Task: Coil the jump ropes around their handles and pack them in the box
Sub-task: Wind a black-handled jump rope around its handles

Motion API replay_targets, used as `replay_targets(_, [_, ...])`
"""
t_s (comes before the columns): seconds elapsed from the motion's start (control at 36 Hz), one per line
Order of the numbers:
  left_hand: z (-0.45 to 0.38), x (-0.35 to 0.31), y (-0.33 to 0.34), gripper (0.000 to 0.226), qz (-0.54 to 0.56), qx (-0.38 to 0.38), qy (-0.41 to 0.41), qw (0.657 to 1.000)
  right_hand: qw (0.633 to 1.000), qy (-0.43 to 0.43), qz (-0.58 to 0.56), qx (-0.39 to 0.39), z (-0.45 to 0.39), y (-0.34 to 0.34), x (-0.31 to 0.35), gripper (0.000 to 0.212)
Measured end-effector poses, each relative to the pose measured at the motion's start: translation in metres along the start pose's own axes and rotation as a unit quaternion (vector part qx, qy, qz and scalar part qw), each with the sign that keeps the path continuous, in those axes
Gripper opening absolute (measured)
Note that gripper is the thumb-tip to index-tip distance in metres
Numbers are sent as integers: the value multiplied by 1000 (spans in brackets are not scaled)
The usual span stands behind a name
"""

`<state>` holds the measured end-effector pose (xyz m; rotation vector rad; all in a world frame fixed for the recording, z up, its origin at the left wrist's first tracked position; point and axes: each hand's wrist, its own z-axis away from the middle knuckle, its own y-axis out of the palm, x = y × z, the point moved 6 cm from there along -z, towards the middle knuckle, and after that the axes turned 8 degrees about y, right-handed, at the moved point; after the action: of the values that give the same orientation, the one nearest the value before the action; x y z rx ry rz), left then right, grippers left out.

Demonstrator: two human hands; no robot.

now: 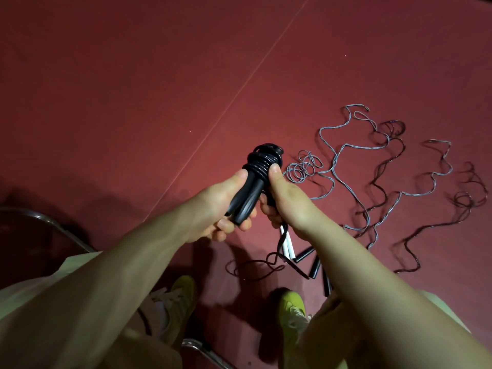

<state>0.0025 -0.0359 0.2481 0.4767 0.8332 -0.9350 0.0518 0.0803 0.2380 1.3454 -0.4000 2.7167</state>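
My left hand [226, 206] grips the black handles [246, 201] at centre frame, my right hand [279, 201] pinches the coil [263, 162]; easing that pinch would spring the wraps loose, toward the ropes on the floor [386, 169] at three o'clock.

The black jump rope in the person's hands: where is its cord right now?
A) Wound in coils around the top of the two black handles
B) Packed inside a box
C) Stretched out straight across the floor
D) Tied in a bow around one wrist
A: the black cord sits in stacked loops around the upper end of the handles, which the left hand and right hand both grip.
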Motion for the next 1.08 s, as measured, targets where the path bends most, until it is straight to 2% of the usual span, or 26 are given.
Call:
replay_targets(0.08, [-3,2,-7,71,-66,-45,14,997,999,-2,45,-27,-4,-1,-5,59])
replay_targets(0.19, [-7,6,-10,67,-139,-62,27,988,996,2,84,-33,-6,0,-9,65])
replay_targets(0.28, [-9,7,-17,76,-227,-89,39,969,994,42,97,-21,-3,0,-12,72])
replay_targets(0.39, [-7,3,-21,48,-335,-130,43,932,998,59,24,8,-4,1,-18,83])
replay_targets(0.5, [-5,4,-24,45,-375,-144,35,915,994,86,-64,33,-7,2,-22,73])
replay_targets(0.58, [-6,6,-26,44,-356,-141,41,923,992,88,-88,36,-10,3,-23,58])
replay_targets(0.67, [-8,3,-25,40,-309,-130,61,940,993,50,-106,19,-10,1,-17,47])
replay_targets(0.75, [-8,3,-26,51,-251,-115,72,958,991,-7,-133,31,-10,0,-10,39])
replay_targets(0.83, [-7,1,-27,50,-240,-108,85,961,981,-59,-164,79,-7,3,-3,48])
replay_targets(0.94, [-8,1,-25,33,-235,-71,94,965,967,-97,-193,134,-1,6,6,63])
replay_targets(1.03, [-3,3,-11,42,-65,30,69,995,949,-117,-218,195,3,10,9,89])
replay_targets(1.08, [3,4,-1,53,59,122,37,990,927,-111,-237,267,8,16,11,88])
